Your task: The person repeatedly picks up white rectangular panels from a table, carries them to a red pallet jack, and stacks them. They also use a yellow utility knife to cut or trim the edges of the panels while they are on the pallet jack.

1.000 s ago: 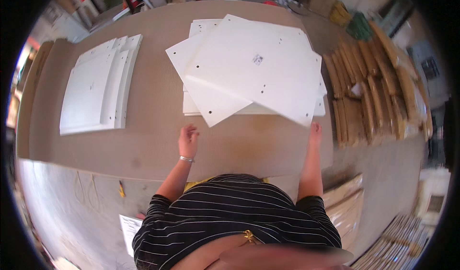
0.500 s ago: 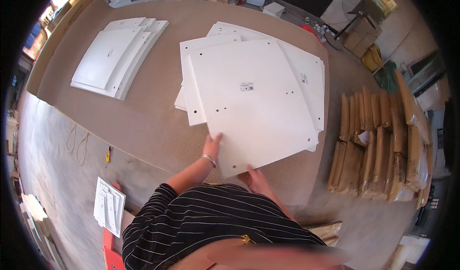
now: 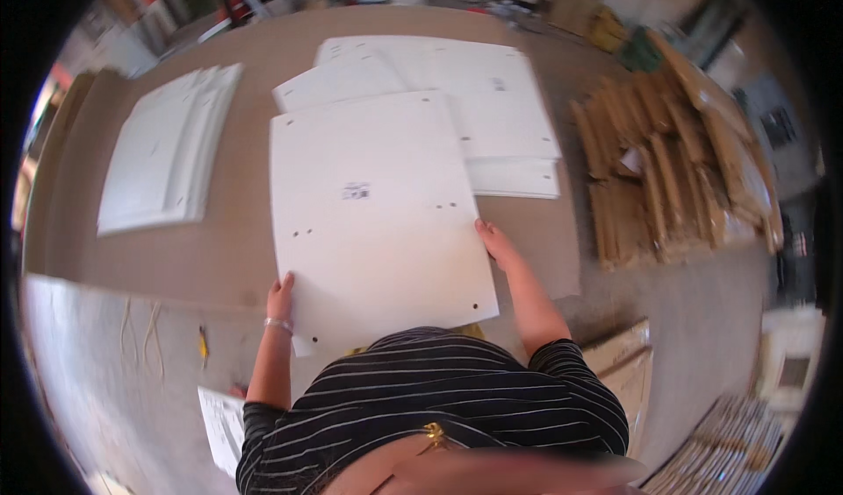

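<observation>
A: Main item?

B: Big white panel (image 3: 386, 258), dark holes near its corners. It was in front of the person, lower edge close to the striped shirt (image 3: 439, 372), top overlapping the panel pile (image 3: 514, 130) in view. Couldn't tell whether the two touched.

A: Fingers?

B: Both hands' fingers gripped the panel. Left hand (image 3: 280, 297) had the left edge, low down; right hand (image 3: 497, 241) had the right edge, a bit higher. Fingers behind the board were hidden.

A: Writing?

B: Small dark-printed label (image 3: 356, 191) near mid-face on the panel, too blurred to read. Another label (image 3: 498, 84) sat on the pile's upper panel, blurred too. The left stack (image 3: 145, 166) of white panels showed only a faint mark.

A: Further out?

B: The pile and left stack were on the brown-topped desk (image 3: 237, 187), stack well apart from the held panel. Brown wrapped packages (image 3: 667, 179) were stacked just beyond the desk's right edge. A small yellow tool (image 3: 204, 344) lay on the floor (image 3: 88, 341), near the desk's front edge.
</observation>
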Demonstrator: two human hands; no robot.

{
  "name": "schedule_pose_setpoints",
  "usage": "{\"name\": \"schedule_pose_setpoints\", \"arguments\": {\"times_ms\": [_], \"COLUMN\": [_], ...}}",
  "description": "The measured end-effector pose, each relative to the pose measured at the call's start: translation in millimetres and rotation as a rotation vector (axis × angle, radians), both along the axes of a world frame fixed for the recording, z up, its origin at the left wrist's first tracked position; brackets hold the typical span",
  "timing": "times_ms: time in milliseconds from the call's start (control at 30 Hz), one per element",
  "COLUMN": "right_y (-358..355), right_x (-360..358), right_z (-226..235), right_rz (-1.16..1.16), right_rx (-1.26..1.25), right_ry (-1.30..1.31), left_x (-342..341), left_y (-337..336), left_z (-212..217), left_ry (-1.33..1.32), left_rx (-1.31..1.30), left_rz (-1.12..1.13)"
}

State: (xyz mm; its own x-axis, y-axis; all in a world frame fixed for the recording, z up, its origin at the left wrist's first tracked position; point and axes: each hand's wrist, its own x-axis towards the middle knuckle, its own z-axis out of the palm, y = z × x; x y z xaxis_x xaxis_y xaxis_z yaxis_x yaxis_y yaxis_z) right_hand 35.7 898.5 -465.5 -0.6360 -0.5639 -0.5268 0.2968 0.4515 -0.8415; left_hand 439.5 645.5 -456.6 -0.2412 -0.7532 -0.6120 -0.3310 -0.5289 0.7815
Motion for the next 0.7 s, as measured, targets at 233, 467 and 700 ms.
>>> {"name": "schedule_pose_setpoints", "arguments": {"times_ms": [233,467,700], "right_y": [-49,-151,-221], "right_x": [39,93,200], "right_z": [-17,-33,-34], "right_rz": [0.195,0.469,0.888], "right_rx": [0.220,0.001,0.028], "right_ry": [0.349,0.261,0.536], "left_x": [54,131,229], "left_y": [40,81,152], "left_z": [27,20,-23], "left_ry": [-0.123,-0.200,-0.303], "left_rx": [-0.271,-0.422,-0.265], "left_rz": [0.248,0.551,0.854]}}
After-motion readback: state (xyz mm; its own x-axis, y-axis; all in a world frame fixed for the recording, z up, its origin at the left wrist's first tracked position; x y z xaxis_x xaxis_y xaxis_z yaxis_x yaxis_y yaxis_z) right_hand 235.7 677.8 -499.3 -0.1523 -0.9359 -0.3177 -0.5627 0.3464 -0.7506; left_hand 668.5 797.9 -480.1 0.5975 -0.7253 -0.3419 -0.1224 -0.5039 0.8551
